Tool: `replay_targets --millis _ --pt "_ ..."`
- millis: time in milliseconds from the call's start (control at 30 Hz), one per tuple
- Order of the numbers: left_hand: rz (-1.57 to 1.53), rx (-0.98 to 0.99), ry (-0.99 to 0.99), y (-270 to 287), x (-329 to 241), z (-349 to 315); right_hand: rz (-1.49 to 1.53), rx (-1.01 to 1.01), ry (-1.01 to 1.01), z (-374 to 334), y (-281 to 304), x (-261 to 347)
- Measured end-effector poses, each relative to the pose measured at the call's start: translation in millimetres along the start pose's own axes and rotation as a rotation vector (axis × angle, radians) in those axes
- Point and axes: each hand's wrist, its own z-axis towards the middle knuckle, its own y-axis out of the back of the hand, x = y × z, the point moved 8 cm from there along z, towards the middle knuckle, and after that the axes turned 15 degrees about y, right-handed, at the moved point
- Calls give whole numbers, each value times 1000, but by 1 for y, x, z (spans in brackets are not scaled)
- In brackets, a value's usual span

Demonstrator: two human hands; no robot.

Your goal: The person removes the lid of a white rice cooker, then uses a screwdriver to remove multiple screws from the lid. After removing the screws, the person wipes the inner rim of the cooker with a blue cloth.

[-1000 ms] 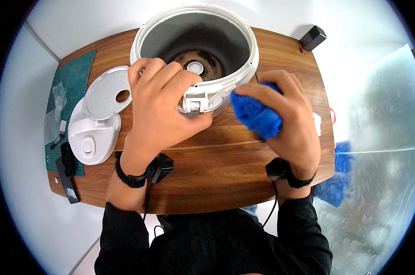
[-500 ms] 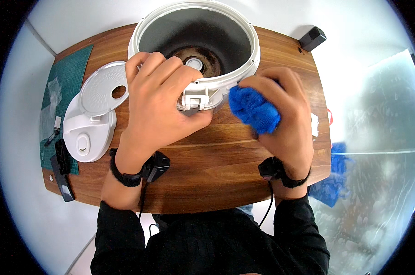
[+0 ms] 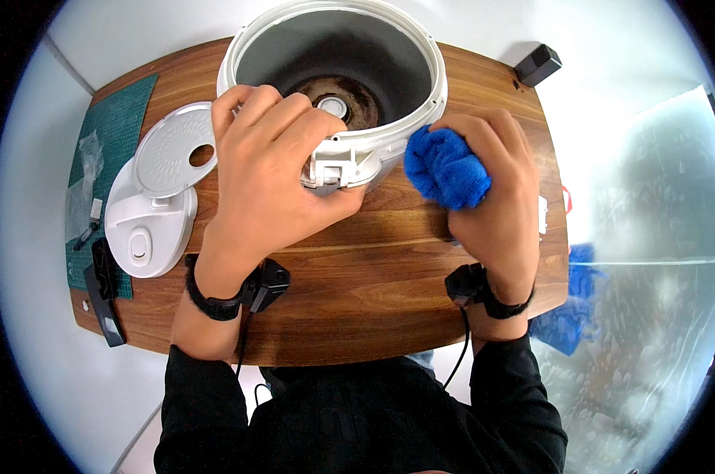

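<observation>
A white rice cooker body (image 3: 427, 87) stands at the far middle of the table, its top uncovered. Inside, the dark grey well has a brown-stained ring around a pale round centre piece (image 3: 333, 107). My left hand (image 3: 267, 170) grips the near rim of the cooker, fingers over the edge and thumb below, beside the white latch or hinge bracket (image 3: 331, 171). In my right hand (image 3: 500, 182) is a bunched blue cloth (image 3: 446, 167), held just right of the cooker's outer wall, apart from it.
The white lid (image 3: 140, 229) with its round perforated inner plate (image 3: 172, 154) lies at left, next to a green cutting mat (image 3: 81, 268). A black tool-like object (image 3: 107, 308) rests at the left edge. A black box (image 3: 538, 65) stands far right. Blue material (image 3: 567, 316) lies beyond the right edge.
My right hand has lifted the blue cloth slightly up and to the right, away from the cooker's side. My left hand keeps its grip on the rim.
</observation>
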Motion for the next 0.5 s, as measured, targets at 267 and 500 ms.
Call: replay_targets --millis 267,500 --pt "16 19 9 1 2 -2 246 1 30 -2 0 5" --pt "8 27 7 2 -1 1 45 -63 129 5 -2 36"
